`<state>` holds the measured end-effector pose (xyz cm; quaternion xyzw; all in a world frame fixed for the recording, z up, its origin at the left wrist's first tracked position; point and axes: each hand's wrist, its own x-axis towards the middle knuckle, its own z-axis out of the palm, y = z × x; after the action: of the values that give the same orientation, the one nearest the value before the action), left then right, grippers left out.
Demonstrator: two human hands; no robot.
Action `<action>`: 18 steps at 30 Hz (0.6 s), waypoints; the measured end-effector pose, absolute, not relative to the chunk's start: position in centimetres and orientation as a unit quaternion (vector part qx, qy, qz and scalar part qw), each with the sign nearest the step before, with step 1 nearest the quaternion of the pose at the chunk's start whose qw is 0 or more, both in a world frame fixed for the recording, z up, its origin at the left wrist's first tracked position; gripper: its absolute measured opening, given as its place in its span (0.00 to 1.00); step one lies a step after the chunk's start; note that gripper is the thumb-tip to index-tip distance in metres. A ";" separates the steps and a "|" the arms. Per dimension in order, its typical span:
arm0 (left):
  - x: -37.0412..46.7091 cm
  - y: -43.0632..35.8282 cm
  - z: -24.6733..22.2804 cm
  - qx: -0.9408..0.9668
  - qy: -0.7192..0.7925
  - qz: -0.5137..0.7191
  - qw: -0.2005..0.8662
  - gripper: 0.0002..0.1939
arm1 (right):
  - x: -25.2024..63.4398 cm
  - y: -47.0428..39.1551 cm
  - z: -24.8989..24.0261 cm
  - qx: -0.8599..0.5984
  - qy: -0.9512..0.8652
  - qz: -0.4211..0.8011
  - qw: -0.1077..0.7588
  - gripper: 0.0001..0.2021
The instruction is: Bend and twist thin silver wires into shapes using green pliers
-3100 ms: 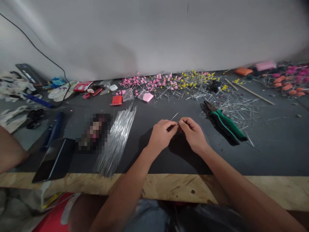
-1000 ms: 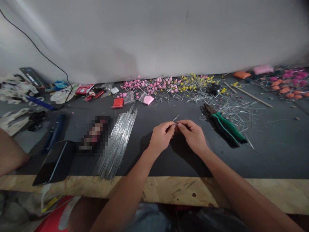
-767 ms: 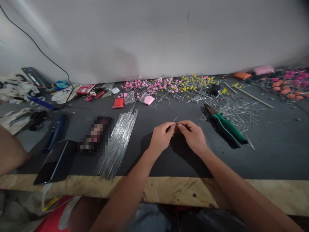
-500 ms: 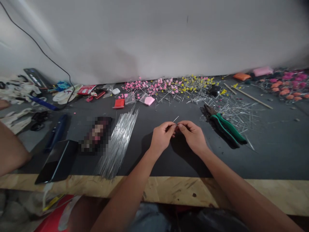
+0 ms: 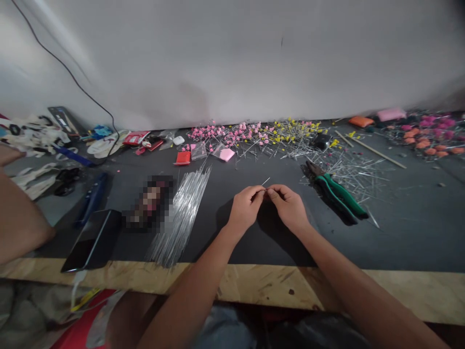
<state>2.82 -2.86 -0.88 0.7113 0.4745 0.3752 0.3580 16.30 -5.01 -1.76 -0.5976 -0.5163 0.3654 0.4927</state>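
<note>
Over the dark tabletop (image 5: 254,252), my left hand (image 5: 246,208) and my right hand (image 5: 288,206) meet at the fingertips, both closed in a pinch. A short thin wire (image 5: 266,181) pokes up from between them, pointing away to the right. Its lower end is hidden by my fingers, along with anything fixed to it. To the left of my hands lies a bundle of long silvery wires (image 5: 183,213). On the right, green-handled pliers (image 5: 339,196) rest beside a scatter of cut wires (image 5: 363,169).
Along the wall stand wire stems with pink heads (image 5: 232,132) and yellow heads (image 5: 298,128). Orange and magenta ones (image 5: 423,138) sit far right. A phone (image 5: 90,240) overhangs the wooden edge (image 5: 254,286) at left. Another person's arm (image 5: 22,213) reaches in there.
The view has shifted slightly, so things at the left appear further right. My hands stay together at the wire, fingertips drawn a little closer.
</note>
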 end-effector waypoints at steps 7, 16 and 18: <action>3.3 -2.8 -1.1 0.651 0.486 0.402 0.422 0.11 | 16.2 -5.0 -1.8 -0.598 -0.491 0.370 0.514 0.13; 3.3 -2.9 -1.0 0.622 0.477 0.408 0.468 0.11 | 16.3 -4.9 -1.8 -0.589 -0.503 0.377 0.508 0.11; 3.5 -2.8 -0.9 0.580 0.463 0.424 0.519 0.11 | 16.4 -4.8 -2.1 -0.569 -0.484 0.403 0.529 0.11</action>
<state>3.51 -2.76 -0.87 0.5804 0.4626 0.4244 0.5186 16.36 -4.78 -2.08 -0.5686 -0.4839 0.4033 0.5291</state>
